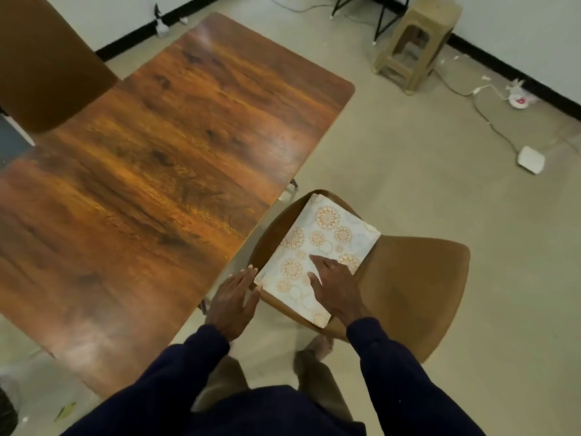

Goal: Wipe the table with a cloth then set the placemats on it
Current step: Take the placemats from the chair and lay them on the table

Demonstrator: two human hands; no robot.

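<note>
Table point(163, 158): one, wood-grain top bare, no cloth in view anywhere. It lies to the left of both hands.

Chairs: two. One point(418, 287) stands at the table's right side and carries the placemats; the other's back point(47, 58) shows at upper left. One plastic stool point(418, 42) stands well apart by the wall.

Placemats point(317, 247): a patterned stack on the near chair's seat. Layered edges show at the far corner, so more than one; exact count cannot be told. Long axis runs from near the hands diagonally up and right, roughly parallel to the table's right edge.

Right hand point(333, 284): flat on top of the stack's near half, fingers spread, pressing, not gripping. It is the nearer hand.

Left hand point(232, 303): fingers extended and together, fingertips touching the stack's near-left corner, holding nothing.

Judgement: pick-up of the stack is next; transfer direction is leftward onto the table.
</note>
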